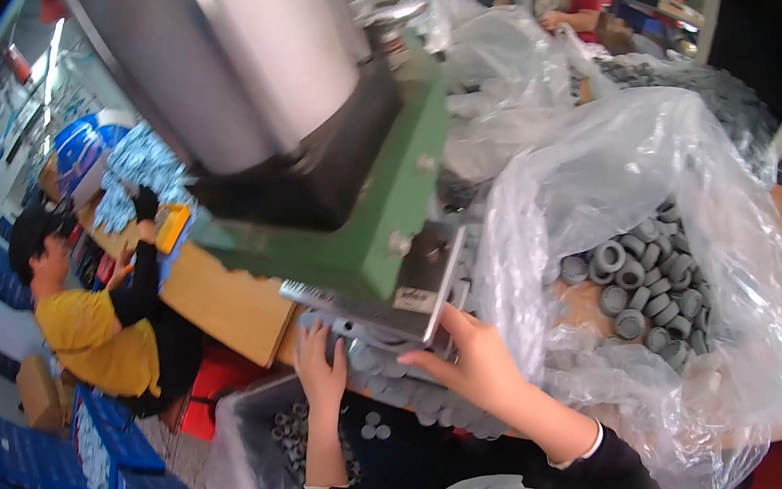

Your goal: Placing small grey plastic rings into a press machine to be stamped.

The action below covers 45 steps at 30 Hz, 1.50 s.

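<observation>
Left hand: from over the worker's shoulder, I see the left hand (320, 368) at the lower edge of the metal plate (365, 314), fingers pointing up and slightly parted; whether they grip anything, I can't tell.
Right hand: the right hand (486, 365) is at the plate's right corner, thumb stretched to the left and well apart from the forefinger; the other fingers are hidden, so I can't tell how firm any hold is.
Feeder machine: the plate juts from a green base (386, 208), under a big grey metal drum (251, 31) that leans in the wide view.
Grey pieces: small round grey caps (451, 416) crowd the table edge just below the plate, between and beyond the hands.
Clear bag: right of the machine, an open plastic bag (542, 191) holds a heap of hollow grey caps (643, 282).
Lower bag: below the left hand, another plastic bag (236, 439) contains grey rings (291, 429).
Across the way: a co-worker in a yellow shirt (89, 336) sits at a wooden table (226, 303), near a yellow tray (173, 228).
</observation>
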Each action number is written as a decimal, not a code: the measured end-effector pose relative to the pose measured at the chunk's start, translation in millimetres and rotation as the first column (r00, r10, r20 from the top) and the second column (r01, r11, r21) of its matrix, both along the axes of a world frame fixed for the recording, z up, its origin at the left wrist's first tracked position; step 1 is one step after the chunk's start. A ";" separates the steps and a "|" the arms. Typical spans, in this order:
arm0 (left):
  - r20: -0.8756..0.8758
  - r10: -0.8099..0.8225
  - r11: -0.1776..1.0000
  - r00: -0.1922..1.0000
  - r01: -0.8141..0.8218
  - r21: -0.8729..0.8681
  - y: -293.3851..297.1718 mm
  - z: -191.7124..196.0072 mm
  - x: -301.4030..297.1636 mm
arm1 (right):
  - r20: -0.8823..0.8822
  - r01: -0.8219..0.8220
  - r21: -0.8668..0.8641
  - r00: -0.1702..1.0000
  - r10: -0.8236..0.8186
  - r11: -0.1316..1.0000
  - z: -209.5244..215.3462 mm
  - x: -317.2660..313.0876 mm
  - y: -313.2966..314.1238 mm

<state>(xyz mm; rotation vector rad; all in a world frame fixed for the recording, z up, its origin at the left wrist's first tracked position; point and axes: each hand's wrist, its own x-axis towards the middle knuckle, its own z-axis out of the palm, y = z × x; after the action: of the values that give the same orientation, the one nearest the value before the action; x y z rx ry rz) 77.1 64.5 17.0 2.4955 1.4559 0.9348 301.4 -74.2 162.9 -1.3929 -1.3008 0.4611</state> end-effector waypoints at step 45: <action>0.002 0.053 0.993 0.999 -0.053 0.105 13.8 -6.6 6.7 | 0.056 -0.036 -0.015 0.998 0.037 0.999 5.2 18.6 -19.3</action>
<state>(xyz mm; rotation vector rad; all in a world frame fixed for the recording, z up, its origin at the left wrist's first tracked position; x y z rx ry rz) 83.8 78.2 10.4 2.5415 1.5191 1.0454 320.0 -93.5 168.1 -1.4047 -1.3727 0.4597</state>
